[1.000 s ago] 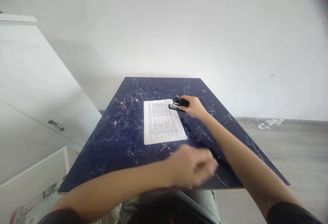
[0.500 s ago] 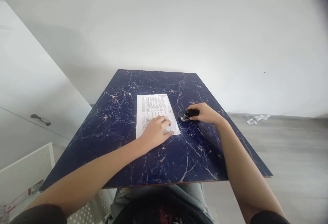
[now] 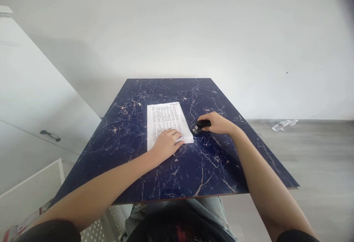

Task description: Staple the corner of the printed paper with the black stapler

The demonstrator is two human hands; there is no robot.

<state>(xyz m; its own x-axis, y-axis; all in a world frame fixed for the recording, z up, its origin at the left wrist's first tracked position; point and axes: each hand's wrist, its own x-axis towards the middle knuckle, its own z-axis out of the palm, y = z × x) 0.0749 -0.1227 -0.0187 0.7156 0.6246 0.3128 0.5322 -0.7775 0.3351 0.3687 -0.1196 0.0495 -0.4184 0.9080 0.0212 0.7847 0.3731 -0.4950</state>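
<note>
A printed white sheet of paper point(image 3: 163, 118) lies flat on the dark blue marbled table point(image 3: 177, 185); whether it is a single sheet I cannot tell. My left hand point(image 3: 167, 141) rests palm down on the sheet's near part, fingers stretched out and lightly bent. Just right of the sheet, my right hand point(image 3: 217, 123) grips a black stapler point(image 3: 202, 124). Its front end points left, at the paper's right edge, low on the tabletop. Whether the edge sits between the stapler's jaws is too small to tell.
A white cabinet point(image 3: 33, 98) with a dark handle stands on the left. Below it, a white-framed panel point(image 3: 33, 183) leans beside the table. The wall is behind the table. Clear plastic wrapping point(image 3: 284, 124) lies on the floor at right.
My right hand has brought the stapler slightly left, closer to the paper's right edge. My left hand stays on the sheet, fingers lying a little flatter. The camera view has shifted slightly.
</note>
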